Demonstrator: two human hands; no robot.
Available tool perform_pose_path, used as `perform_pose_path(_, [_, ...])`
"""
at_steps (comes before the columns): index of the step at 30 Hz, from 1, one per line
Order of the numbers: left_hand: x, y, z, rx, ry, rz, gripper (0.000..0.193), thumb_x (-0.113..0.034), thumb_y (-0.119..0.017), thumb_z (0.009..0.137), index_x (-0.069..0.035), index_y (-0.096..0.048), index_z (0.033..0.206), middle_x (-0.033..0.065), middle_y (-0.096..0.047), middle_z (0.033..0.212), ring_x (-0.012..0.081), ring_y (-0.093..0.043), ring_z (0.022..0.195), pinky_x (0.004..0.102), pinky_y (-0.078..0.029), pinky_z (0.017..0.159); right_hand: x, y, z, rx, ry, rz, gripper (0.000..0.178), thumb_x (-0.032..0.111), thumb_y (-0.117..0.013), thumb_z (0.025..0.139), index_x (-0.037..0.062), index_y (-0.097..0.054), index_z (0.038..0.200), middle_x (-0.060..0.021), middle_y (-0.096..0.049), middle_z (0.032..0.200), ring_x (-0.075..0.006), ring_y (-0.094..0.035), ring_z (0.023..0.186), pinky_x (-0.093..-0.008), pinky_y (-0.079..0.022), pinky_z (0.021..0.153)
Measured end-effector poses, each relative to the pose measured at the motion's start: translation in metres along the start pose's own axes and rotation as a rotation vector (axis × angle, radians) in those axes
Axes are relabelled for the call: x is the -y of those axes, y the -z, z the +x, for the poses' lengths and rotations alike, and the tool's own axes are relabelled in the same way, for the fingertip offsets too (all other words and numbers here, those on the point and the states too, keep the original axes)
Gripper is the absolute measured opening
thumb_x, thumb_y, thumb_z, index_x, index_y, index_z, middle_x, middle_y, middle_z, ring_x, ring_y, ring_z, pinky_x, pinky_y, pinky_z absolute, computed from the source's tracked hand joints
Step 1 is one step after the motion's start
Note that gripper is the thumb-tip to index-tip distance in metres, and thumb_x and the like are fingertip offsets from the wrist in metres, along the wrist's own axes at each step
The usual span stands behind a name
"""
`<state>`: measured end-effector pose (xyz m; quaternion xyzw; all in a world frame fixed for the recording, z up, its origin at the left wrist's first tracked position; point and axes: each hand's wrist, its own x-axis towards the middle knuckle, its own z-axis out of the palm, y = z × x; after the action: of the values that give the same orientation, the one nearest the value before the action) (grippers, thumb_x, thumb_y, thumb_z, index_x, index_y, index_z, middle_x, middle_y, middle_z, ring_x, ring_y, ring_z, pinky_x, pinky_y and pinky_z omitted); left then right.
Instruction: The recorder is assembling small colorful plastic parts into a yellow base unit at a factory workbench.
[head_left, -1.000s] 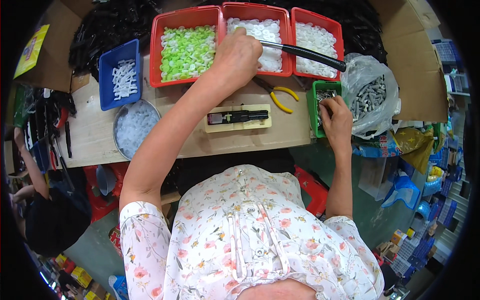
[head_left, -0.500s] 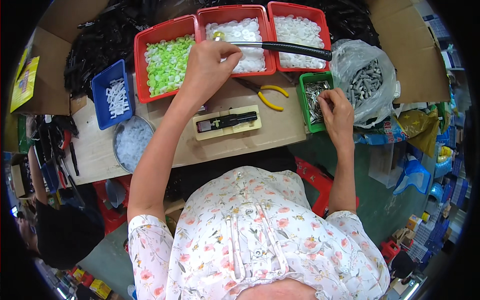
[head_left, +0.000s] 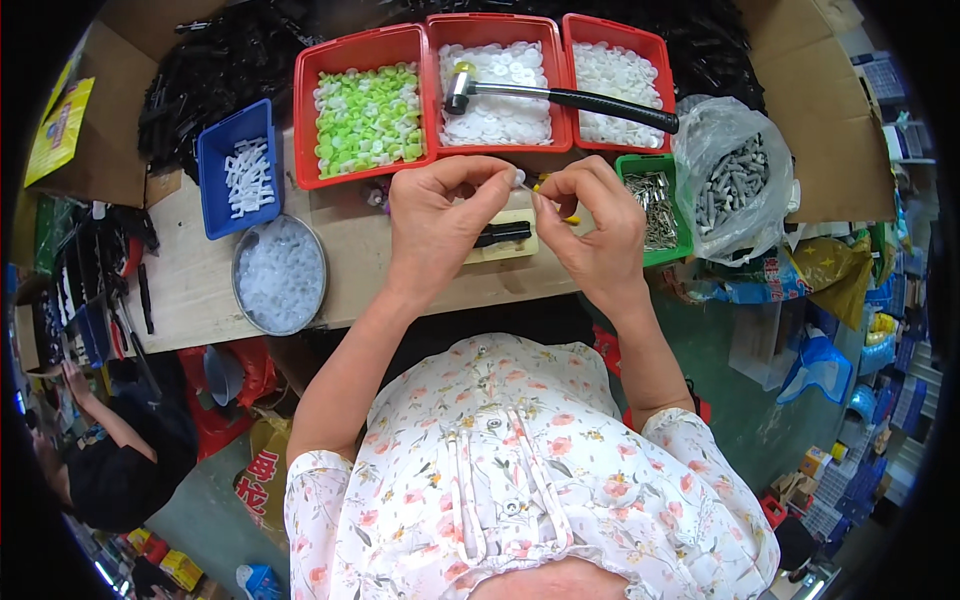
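Note:
My left hand (head_left: 440,215) is closed in a pinch on a small white plastic disc (head_left: 519,178). Close beside it, my right hand (head_left: 597,228) pinches a thin metal pin, its tip pointing at the disc; most of the pin is hidden by the fingers. Under both hands lies a cream block fixture (head_left: 512,247) cradling a black elongated part (head_left: 503,234), half covered by my left hand. Yellow-handled pliers (head_left: 570,218) show only in bits behind my right hand. A hammer (head_left: 560,96) with a black handle rests across the bins of white pieces.
Red bins hold green-and-white caps (head_left: 368,120), white discs (head_left: 495,115) and smaller white pieces (head_left: 620,95). A green bin (head_left: 683,240) of metal pins and a plastic bag (head_left: 735,170) of grey parts stand right. Left are a blue bin (head_left: 210,200) and a metal bowl (head_left: 322,290). Another person (head_left: 130,440) works far left.
My right hand has left the green pin bin and come to the middle. My left hand has let go of the hammer, now lying on the bins, and holds a white disc near my right hand.

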<state>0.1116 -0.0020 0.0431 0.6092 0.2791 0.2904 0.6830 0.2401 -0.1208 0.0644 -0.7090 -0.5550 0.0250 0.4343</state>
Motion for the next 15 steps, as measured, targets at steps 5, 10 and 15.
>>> perform_pose_path(5, [-0.004, 0.003, -0.008, -0.013, -0.116, 0.128, 0.012, -0.004, -0.072, 0.088, 0.002, -0.075, 0.097, 0.0025, -0.073, 0.087, 0.0041, -0.061, 0.075, 0.0187, -0.047, 0.064, 0.001, -0.004, -0.001, 0.004, -0.005, 0.002, 0.011, -0.003, -0.071, 0.077, -0.0016, -0.063, 0.085, -0.0076, -0.059, 0.081, -0.0161, -0.057, 0.065, -0.0283, -0.047, 0.059])
perform_pose_path(10, [-0.003, 0.001, -0.009, -0.06, -0.374, 0.353, 0.013, -0.001, -0.073, 0.083, 0.001, -0.076, 0.095, 0.0069, -0.073, 0.085, 0.008, -0.064, 0.074, 0.0231, -0.05, 0.065, 0.0, -0.005, -0.002, -0.02, -0.022, 0.001, 0.01, 0.005, -0.071, 0.076, 0.0034, -0.064, 0.083, -0.0064, -0.06, 0.079, -0.0229, -0.062, 0.065, -0.0357, -0.046, 0.063])
perform_pose_path(15, [0.0, -0.004, -0.014, -0.066, -0.476, 0.423, 0.013, -0.001, -0.072, 0.082, 0.002, -0.075, 0.095, 0.0092, -0.074, 0.085, 0.0124, -0.068, 0.074, 0.0253, -0.053, 0.067, 0.001, -0.003, 0.001, 0.037, 0.021, -0.056, 0.011, -0.002, -0.071, 0.078, -0.001, -0.063, 0.086, -0.0072, -0.06, 0.082, -0.016, -0.058, 0.064, -0.0283, -0.047, 0.057])
